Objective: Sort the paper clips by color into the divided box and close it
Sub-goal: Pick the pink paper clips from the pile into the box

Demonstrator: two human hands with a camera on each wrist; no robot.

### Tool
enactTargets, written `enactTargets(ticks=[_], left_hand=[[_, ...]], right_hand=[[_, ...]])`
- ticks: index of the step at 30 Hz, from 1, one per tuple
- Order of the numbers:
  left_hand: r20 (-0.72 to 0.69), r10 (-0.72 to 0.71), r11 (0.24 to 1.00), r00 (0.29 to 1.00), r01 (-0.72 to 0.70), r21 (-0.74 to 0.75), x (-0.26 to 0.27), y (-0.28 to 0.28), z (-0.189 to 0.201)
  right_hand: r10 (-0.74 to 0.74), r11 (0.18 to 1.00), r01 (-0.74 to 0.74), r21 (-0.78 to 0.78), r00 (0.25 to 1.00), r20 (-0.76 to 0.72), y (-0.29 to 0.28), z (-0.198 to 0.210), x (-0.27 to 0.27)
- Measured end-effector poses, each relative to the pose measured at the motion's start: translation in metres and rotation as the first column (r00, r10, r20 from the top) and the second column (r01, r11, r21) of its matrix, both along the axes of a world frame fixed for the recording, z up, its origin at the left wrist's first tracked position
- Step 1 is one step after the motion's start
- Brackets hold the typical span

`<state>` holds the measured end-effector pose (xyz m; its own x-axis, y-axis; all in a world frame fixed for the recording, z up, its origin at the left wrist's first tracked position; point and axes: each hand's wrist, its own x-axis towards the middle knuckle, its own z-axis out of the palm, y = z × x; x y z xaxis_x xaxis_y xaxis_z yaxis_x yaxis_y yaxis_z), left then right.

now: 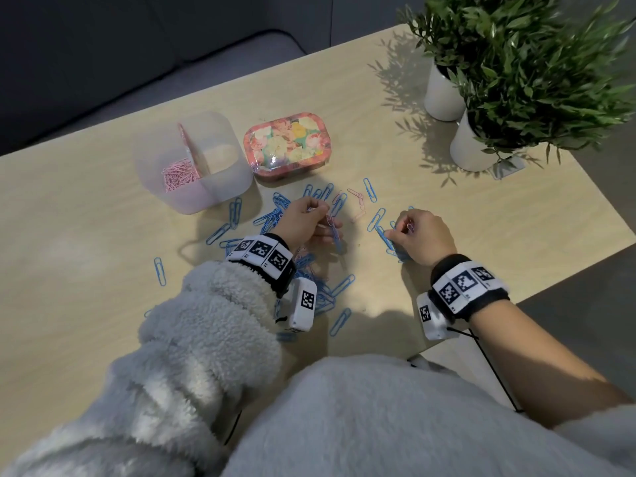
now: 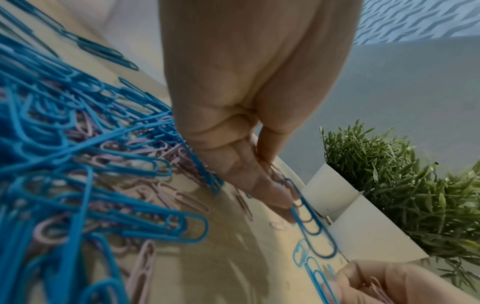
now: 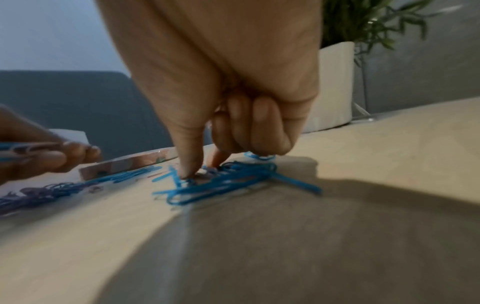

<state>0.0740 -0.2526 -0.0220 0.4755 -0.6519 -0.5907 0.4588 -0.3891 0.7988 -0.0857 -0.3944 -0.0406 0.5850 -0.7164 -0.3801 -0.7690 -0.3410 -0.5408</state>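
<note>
Clips lie mixed on the table (image 1: 103, 208). At left the open box (image 1: 192, 163) holds pink ones in one half, seemingly to keep colors apart; its flowered lid (image 1: 287, 146) waits beside it. The left hand (image 1: 306, 222) pinches clips over the blue pile (image 2: 64, 144); the right hand (image 1: 425, 234) pinches pink clips, fingertips (image 3: 187, 168) down among more blue.
</note>
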Motion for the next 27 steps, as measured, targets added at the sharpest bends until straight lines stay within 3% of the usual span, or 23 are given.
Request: enactTargets(ticks=[2,6,15,22,27], left_hand=[[-0.004,0.007,1.000,1.000,-0.007,-0.002,-0.001,0.001,0.001],[-0.031,-0.012,0.999,0.999,0.010,-0.048,-0.001,0.005,0.001],[0.185,-0.099,0.994,0.978,0.104,-0.016,-0.004,0.015,0.001],[0.153,-0.095,0.995,0.984,0.095,0.002,-0.006,0.015,0.003],[-0.025,-0.015,0.998,1.000,0.013,-0.061,-0.007,0.016,0.007]], right_hand=[[-0.018,0.999,0.017,-0.052,0.999,-0.030,0.001,0.001,0.003],[-0.014,1.000,0.015,0.021,1.000,-0.025,-0.004,0.000,0.006],[-0.076,0.997,0.077,-0.008,0.994,0.084,-0.014,0.005,-0.007],[0.037,0.989,-0.050,-0.139,0.995,-0.089,0.005,0.008,0.002],[0.114,0.936,-0.179,-0.302,0.969,-0.221,0.014,0.020,0.013]])
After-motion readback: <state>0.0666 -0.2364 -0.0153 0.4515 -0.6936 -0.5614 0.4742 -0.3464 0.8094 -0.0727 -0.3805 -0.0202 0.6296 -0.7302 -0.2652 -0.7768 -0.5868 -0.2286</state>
